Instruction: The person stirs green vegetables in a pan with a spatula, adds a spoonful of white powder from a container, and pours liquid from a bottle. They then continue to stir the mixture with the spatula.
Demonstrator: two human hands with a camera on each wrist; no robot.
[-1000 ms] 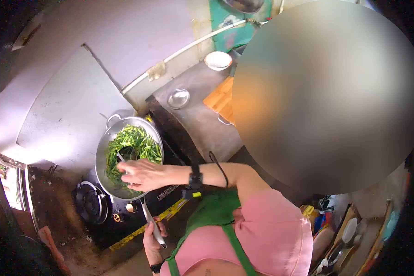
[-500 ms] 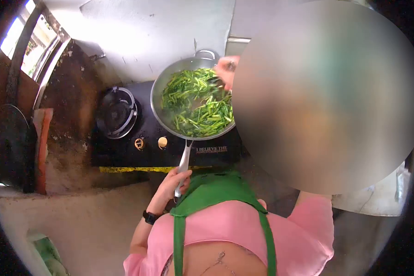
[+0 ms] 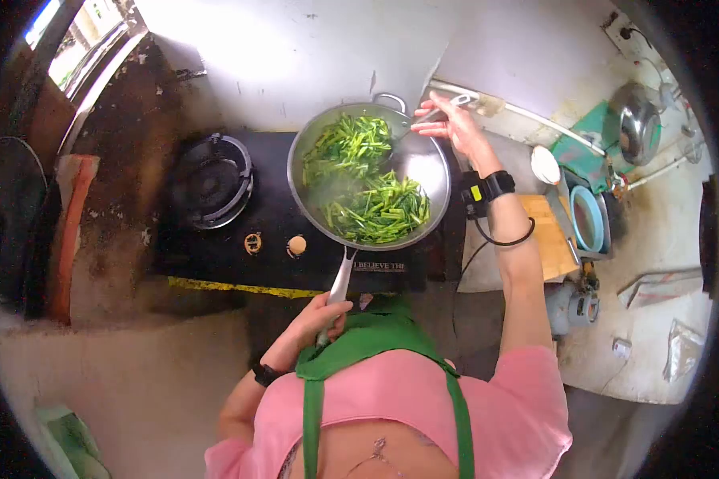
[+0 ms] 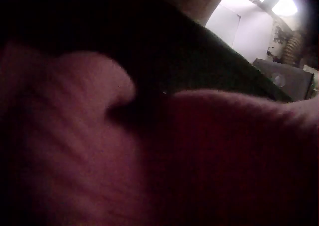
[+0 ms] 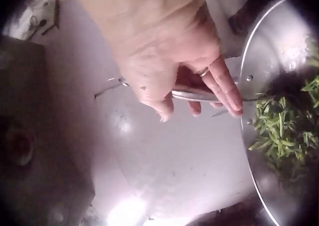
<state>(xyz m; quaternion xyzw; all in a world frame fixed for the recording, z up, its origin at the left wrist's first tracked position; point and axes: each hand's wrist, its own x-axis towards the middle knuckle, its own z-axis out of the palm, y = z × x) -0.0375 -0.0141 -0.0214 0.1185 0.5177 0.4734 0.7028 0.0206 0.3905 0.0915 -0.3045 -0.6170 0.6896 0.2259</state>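
Observation:
Chopped green vegetables [image 3: 379,209], [image 5: 281,128] lie in a wide steel pan [image 3: 297,185], [image 5: 250,158], in two heaps with bare metal at the right. My left hand [image 3: 321,317] grips the pan's pale handle [image 3: 341,278] near its end, close to the green apron. Over the pan's upper right rim, my right hand [image 3: 454,128], [image 5: 187,61] holds a metal utensil handle [image 3: 461,100], [image 5: 192,95], its fingers rather straight. The utensil's lower end is among the greens. In the left wrist view, dark and blurred skin fills much of the picture, and no pan shows.
An unused burner [image 3: 209,182] lies left of the pan on the black stove [image 3: 276,259]. A pipe [image 3: 535,116] runs along the wall. Right of the stove are a white bowl [image 3: 545,165], a wooden cutting board [image 3: 545,231] and a blue basin [image 3: 586,219].
The head view has swung right, showing the counter again. My right hand has moved out to the pan's upper right rim, with its fingers straighter. My left hand keeps its grip on the handle.

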